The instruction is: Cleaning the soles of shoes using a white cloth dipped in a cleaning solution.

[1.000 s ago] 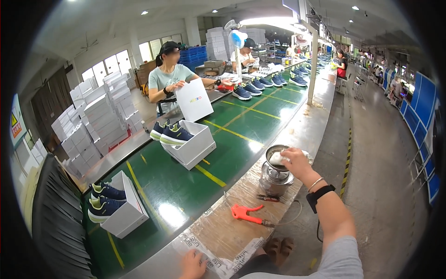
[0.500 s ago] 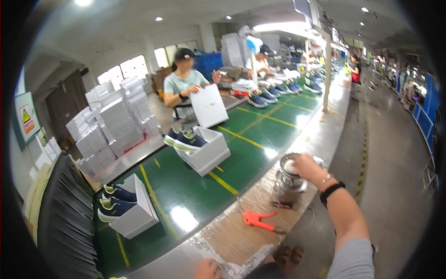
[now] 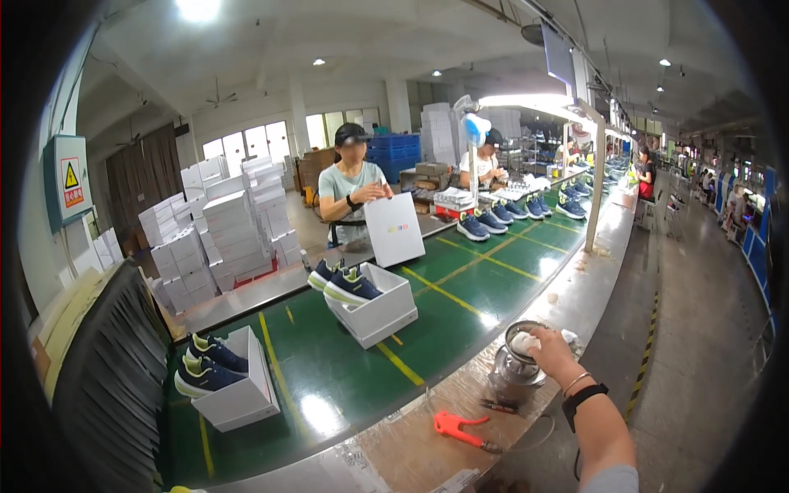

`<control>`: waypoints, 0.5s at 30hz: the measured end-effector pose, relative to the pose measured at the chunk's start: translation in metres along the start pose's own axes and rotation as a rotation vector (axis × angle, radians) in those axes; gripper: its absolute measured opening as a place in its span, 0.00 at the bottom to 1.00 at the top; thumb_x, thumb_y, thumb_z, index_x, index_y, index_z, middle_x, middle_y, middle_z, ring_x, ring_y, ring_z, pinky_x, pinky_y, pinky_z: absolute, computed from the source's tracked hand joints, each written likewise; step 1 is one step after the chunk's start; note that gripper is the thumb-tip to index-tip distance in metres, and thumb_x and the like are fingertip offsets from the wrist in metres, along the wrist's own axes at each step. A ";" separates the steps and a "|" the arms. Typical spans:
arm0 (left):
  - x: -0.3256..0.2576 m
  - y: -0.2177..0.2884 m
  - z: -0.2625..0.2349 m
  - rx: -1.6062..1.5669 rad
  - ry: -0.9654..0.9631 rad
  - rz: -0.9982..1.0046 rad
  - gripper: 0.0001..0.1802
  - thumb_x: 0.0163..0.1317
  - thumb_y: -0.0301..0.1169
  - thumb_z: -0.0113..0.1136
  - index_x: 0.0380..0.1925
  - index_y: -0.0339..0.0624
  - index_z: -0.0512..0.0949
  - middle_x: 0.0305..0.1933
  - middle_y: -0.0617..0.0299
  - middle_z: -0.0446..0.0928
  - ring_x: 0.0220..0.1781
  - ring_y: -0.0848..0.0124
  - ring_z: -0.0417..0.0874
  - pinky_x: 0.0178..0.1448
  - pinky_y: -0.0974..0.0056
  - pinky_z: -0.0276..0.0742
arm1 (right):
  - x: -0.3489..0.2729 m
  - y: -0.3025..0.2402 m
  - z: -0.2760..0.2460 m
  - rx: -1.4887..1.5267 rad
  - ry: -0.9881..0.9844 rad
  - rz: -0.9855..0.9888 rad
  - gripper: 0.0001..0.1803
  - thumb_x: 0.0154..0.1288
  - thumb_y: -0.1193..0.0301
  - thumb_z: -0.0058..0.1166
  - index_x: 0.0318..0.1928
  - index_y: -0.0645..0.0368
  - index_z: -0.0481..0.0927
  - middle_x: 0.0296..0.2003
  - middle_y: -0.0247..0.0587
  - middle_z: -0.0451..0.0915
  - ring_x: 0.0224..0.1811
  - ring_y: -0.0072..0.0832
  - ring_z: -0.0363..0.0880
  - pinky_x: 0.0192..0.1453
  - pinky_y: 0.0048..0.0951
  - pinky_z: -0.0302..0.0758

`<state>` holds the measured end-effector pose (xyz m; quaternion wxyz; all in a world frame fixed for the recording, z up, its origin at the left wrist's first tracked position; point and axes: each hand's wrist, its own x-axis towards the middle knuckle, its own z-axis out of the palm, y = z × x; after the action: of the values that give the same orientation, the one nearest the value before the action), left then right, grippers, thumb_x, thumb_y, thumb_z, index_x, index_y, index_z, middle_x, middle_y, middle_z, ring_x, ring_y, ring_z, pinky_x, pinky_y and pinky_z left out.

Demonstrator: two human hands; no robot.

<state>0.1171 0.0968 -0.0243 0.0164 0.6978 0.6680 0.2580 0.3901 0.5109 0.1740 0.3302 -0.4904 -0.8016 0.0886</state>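
Where the right hand (image 3: 552, 352) works: at 4 o'clock in my remote view, over the dish (image 3: 511, 337) atop a steel pot (image 3: 514, 379).
Right grip: narrow, fingers bent down onto a white wad (image 3: 524, 343), which I record as held.
Wad: inside the dish's rim; whether it touches the bottom, I cannot tell.
Left grip: I cannot tell, as the left hand lies outside my view.
Bench (image 3: 394, 449): red air gun (image 3: 450, 424) lying flat at 5 o'clock; dark tools (image 3: 500, 406) just beside the pot's base.
Belt (image 3: 302, 345): green, yellow-lined; I count two open white boxes, the middle box (image 3: 383, 323) near 6 o'clock, the far-left box (image 3: 234, 405) near 8, a pair of navy shoes in each.
Co-worker (image 3: 353, 182): at 11 o'clock, holding a white lid (image 3: 394, 238) on edge behind the middle box.
Shoe row (image 3: 514, 211): between 2 and 3 o'clock, along the belt's far side.
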 end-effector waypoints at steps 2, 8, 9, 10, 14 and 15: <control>0.000 -0.003 0.002 -0.014 -0.039 -0.029 0.19 0.53 0.34 0.57 0.46 0.42 0.75 0.51 0.44 0.71 0.45 0.45 0.75 0.47 0.49 0.72 | 0.000 0.002 -0.004 0.031 -0.012 -0.024 0.10 0.50 0.70 0.56 0.35 0.58 0.79 0.41 0.50 0.77 0.49 0.47 0.70 0.56 0.40 0.66; -0.009 -0.002 0.011 0.072 -0.173 -0.122 0.22 0.54 0.39 0.57 0.49 0.45 0.73 0.56 0.51 0.68 0.55 0.49 0.70 0.55 0.49 0.66 | 0.001 0.009 -0.001 0.022 -0.014 -0.079 0.10 0.48 0.71 0.56 0.34 0.57 0.81 0.41 0.50 0.76 0.50 0.47 0.69 0.57 0.40 0.66; -0.010 -0.003 0.013 0.098 -0.186 -0.106 0.23 0.54 0.39 0.57 0.50 0.46 0.72 0.57 0.51 0.66 0.56 0.49 0.69 0.55 0.48 0.66 | 0.003 0.010 -0.001 0.020 -0.031 -0.080 0.10 0.48 0.71 0.56 0.34 0.57 0.81 0.41 0.50 0.76 0.50 0.48 0.68 0.57 0.40 0.66; -0.011 -0.005 0.016 0.122 -0.201 -0.091 0.24 0.54 0.40 0.57 0.51 0.47 0.72 0.58 0.52 0.65 0.57 0.50 0.67 0.55 0.48 0.66 | 0.004 0.011 0.000 0.024 -0.030 -0.083 0.10 0.48 0.71 0.56 0.34 0.57 0.81 0.41 0.50 0.76 0.50 0.48 0.68 0.57 0.40 0.66; -0.021 -0.012 0.039 0.207 -0.107 -0.021 0.24 0.54 0.40 0.56 0.52 0.47 0.70 0.59 0.53 0.63 0.59 0.51 0.65 0.57 0.47 0.65 | 0.011 0.017 0.000 0.024 -0.078 -0.041 0.11 0.47 0.71 0.57 0.34 0.57 0.82 0.39 0.50 0.76 0.49 0.47 0.69 0.57 0.40 0.66; -0.016 -0.008 0.037 0.215 -0.099 -0.032 0.24 0.53 0.41 0.56 0.52 0.48 0.70 0.59 0.53 0.63 0.60 0.53 0.64 0.58 0.47 0.63 | 0.013 0.021 0.000 0.040 -0.061 -0.055 0.11 0.47 0.71 0.57 0.34 0.57 0.82 0.38 0.50 0.76 0.49 0.47 0.69 0.57 0.40 0.66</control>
<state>0.1240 0.0943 -0.0646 -0.0212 0.6967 0.7012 0.1497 0.4016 0.5321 0.1703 0.3176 -0.4587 -0.8225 0.1106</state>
